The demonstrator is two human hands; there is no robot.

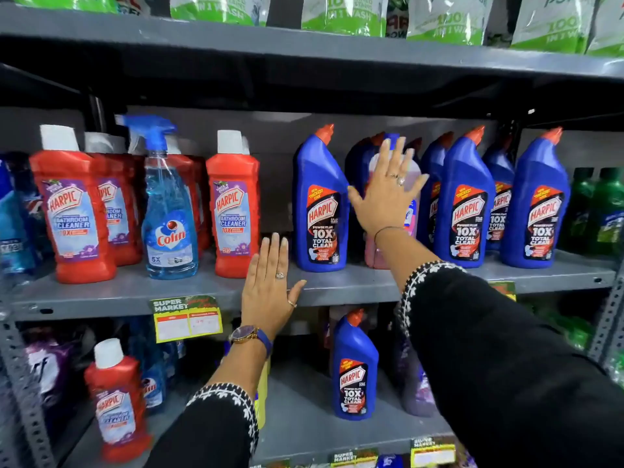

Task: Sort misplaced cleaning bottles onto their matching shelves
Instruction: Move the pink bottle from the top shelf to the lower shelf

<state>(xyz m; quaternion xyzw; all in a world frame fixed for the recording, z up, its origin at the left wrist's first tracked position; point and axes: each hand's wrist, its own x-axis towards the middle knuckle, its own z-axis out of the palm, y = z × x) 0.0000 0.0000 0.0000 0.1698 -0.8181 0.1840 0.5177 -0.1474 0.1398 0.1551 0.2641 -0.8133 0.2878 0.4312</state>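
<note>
My right hand (388,190) is spread open, fingers apart, right in front of a pink bottle (373,255) that stands among the blue Harpic toilet cleaner bottles (464,204) on the middle shelf (202,292). My left hand (270,285) is open too, held flat at the shelf's front edge between a red Harpic bathroom cleaner (234,207) and a blue Harpic bottle (320,204). A blue Colin spray bottle (169,204) stands among the red bathroom cleaners (72,207). On the lower shelf stand one red Harpic (116,403) and one blue Harpic (354,369).
Green and white detergent pouches (341,15) line the top shelf. Green bottles (604,211) stand at the far right of the middle shelf. A yellow price tag (185,319) hangs on the shelf edge. Purple pouches (50,366) and blue spray bottles sit on the lower shelf.
</note>
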